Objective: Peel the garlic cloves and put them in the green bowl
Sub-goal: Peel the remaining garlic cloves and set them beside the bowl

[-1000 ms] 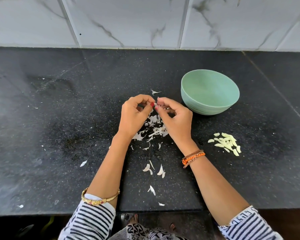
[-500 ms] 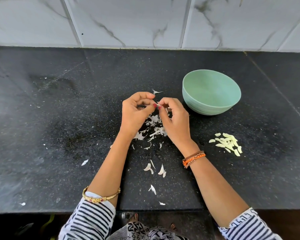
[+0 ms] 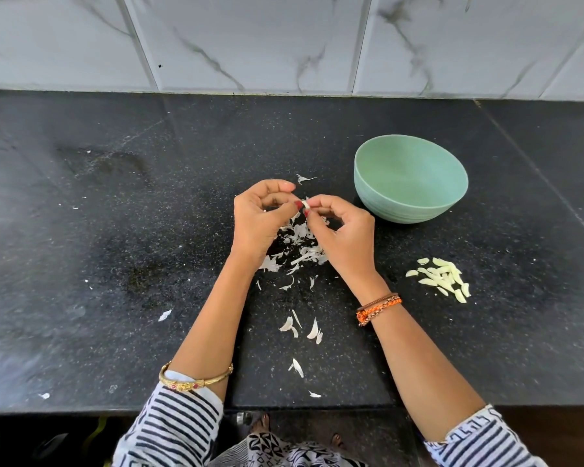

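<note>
A small white garlic clove [image 3: 305,204] sits pinched between the two hands, held above the black speckled stone counter [image 3: 115,230]; the left hand [image 3: 258,220] grips it with thumb and curled fingers from the left, and the right hand [image 3: 343,235] pinches it from the right with its thumb and forefinger, the remaining fingers curled under; the thumbnails, painted red, meet just beside the clove. Directly beneath the hands lies a heap of thin white papery garlic skins [image 3: 300,251], with further flakes scattered nearer the person; one stray curl of skin [image 3: 304,179] lies just beyond the left hand's fingers. The round pale green bowl [image 3: 410,210] stands upright to the right of the hands and slightly farther back, near the right hand but not touching it; nothing shows inside it. A small pile of pale yellowish peeled garlic cloves [image 3: 440,278] lies on the counter to the right of the right wrist, nearer the person than the bowl and apart from it. An orange and brown braided bracelet [image 3: 378,308] circles the right wrist; a gold bangle [image 3: 196,380] sits on the left forearm above a black-and-white striped sleeve [image 3: 176,429]; white marbled tiles [image 3: 284,42] back the counter.
</note>
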`<state>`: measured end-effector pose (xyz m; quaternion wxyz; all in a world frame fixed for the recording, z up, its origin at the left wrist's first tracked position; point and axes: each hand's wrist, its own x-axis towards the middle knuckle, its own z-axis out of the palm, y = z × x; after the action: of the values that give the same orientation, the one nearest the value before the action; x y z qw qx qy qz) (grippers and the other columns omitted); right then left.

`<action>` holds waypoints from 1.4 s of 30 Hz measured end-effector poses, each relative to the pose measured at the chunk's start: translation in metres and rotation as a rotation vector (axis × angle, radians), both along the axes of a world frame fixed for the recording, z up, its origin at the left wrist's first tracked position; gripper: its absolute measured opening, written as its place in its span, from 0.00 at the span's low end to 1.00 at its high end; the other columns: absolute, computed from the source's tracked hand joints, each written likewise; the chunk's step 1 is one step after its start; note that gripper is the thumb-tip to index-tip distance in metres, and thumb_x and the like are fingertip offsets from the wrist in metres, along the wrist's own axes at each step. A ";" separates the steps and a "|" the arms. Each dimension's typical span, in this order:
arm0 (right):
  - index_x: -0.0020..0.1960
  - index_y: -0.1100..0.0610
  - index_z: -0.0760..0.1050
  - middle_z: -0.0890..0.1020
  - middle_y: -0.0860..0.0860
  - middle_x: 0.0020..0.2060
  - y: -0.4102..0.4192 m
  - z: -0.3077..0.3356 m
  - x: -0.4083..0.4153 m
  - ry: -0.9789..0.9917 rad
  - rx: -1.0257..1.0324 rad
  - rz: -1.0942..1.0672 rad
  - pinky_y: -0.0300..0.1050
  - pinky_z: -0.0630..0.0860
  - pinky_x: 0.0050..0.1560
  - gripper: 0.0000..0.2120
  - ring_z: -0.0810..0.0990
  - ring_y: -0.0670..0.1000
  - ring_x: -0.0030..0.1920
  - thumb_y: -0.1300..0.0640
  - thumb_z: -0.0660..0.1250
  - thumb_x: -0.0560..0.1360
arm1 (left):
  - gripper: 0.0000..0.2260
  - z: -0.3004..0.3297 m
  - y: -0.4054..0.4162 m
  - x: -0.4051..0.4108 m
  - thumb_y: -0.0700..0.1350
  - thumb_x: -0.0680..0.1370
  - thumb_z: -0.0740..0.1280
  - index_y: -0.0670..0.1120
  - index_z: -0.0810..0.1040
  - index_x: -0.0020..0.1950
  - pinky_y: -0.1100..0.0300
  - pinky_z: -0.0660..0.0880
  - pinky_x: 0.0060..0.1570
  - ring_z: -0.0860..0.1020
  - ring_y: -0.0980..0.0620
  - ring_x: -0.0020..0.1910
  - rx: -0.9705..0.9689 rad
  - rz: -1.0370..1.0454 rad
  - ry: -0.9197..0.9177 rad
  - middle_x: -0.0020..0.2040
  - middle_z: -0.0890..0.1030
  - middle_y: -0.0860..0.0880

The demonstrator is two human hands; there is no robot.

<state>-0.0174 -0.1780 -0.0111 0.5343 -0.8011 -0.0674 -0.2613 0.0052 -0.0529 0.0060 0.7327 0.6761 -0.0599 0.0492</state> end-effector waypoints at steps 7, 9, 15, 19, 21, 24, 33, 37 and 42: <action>0.45 0.62 0.81 0.83 0.50 0.39 0.002 -0.003 -0.003 -0.068 -0.078 -0.030 0.40 0.77 0.44 0.05 0.80 0.46 0.41 0.64 0.69 0.70 | 0.13 0.003 -0.005 -0.002 0.25 0.71 0.65 0.43 0.75 0.43 0.69 0.74 0.34 0.76 0.61 0.27 -0.132 0.016 0.095 0.26 0.79 0.54; 0.43 0.62 0.81 0.84 0.53 0.37 0.003 -0.004 -0.002 -0.116 -0.140 -0.070 0.47 0.78 0.40 0.04 0.81 0.49 0.38 0.63 0.68 0.70 | 0.12 0.003 -0.008 -0.003 0.25 0.71 0.65 0.43 0.75 0.43 0.70 0.73 0.34 0.75 0.61 0.27 -0.176 0.027 0.126 0.26 0.79 0.54; 0.42 0.62 0.81 0.84 0.51 0.37 0.003 -0.004 -0.002 -0.142 -0.156 -0.072 0.42 0.78 0.40 0.03 0.81 0.46 0.38 0.65 0.69 0.70 | 0.12 0.000 -0.011 -0.002 0.27 0.70 0.66 0.43 0.77 0.43 0.68 0.73 0.37 0.71 0.56 0.29 -0.255 0.078 0.176 0.26 0.76 0.53; 0.42 0.60 0.80 0.83 0.47 0.33 0.002 0.010 -0.003 0.199 0.293 0.110 0.33 0.76 0.40 0.07 0.80 0.41 0.35 0.70 0.69 0.70 | 0.13 0.003 -0.012 -0.003 0.26 0.70 0.65 0.42 0.76 0.46 0.68 0.74 0.38 0.72 0.59 0.27 -0.222 0.063 0.114 0.26 0.75 0.53; 0.41 0.60 0.79 0.82 0.48 0.29 0.001 0.016 -0.001 0.357 0.590 0.207 0.33 0.76 0.38 0.08 0.79 0.43 0.32 0.72 0.67 0.70 | 0.14 0.005 -0.013 -0.004 0.24 0.71 0.62 0.42 0.75 0.47 0.68 0.74 0.37 0.74 0.59 0.26 -0.190 0.034 0.083 0.25 0.76 0.54; 0.40 0.60 0.78 0.82 0.49 0.28 0.002 0.019 -0.001 0.432 0.788 0.260 0.33 0.74 0.36 0.10 0.76 0.43 0.30 0.73 0.64 0.71 | 0.14 0.007 -0.014 -0.004 0.24 0.72 0.61 0.42 0.74 0.48 0.68 0.74 0.38 0.75 0.59 0.26 -0.187 0.008 0.080 0.25 0.78 0.52; 0.50 0.61 0.79 0.82 0.51 0.39 0.007 0.012 -0.005 0.337 0.484 0.089 0.32 0.75 0.41 0.09 0.79 0.39 0.36 0.70 0.65 0.73 | 0.17 0.003 -0.013 -0.005 0.24 0.70 0.64 0.44 0.71 0.49 0.68 0.72 0.36 0.73 0.61 0.25 -0.113 0.049 0.040 0.23 0.77 0.54; 0.47 0.56 0.78 0.81 0.46 0.38 0.005 0.010 -0.004 0.175 0.453 -0.122 0.32 0.74 0.43 0.10 0.78 0.40 0.38 0.68 0.64 0.73 | 0.15 0.003 -0.016 -0.006 0.27 0.68 0.65 0.46 0.72 0.46 0.69 0.70 0.33 0.70 0.60 0.26 -0.250 0.057 0.079 0.25 0.75 0.55; 0.50 0.55 0.80 0.81 0.48 0.38 0.000 0.004 -0.007 0.085 0.242 -0.091 0.34 0.72 0.37 0.11 0.75 0.44 0.33 0.67 0.62 0.75 | 0.08 0.003 -0.004 0.001 0.39 0.64 0.61 0.49 0.78 0.30 0.66 0.64 0.29 0.66 0.60 0.25 -0.150 0.126 0.085 0.24 0.70 0.56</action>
<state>-0.0240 -0.1780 -0.0071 0.6169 -0.7434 0.0235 -0.2572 0.0058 -0.0573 0.0093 0.7786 0.6233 0.0178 0.0708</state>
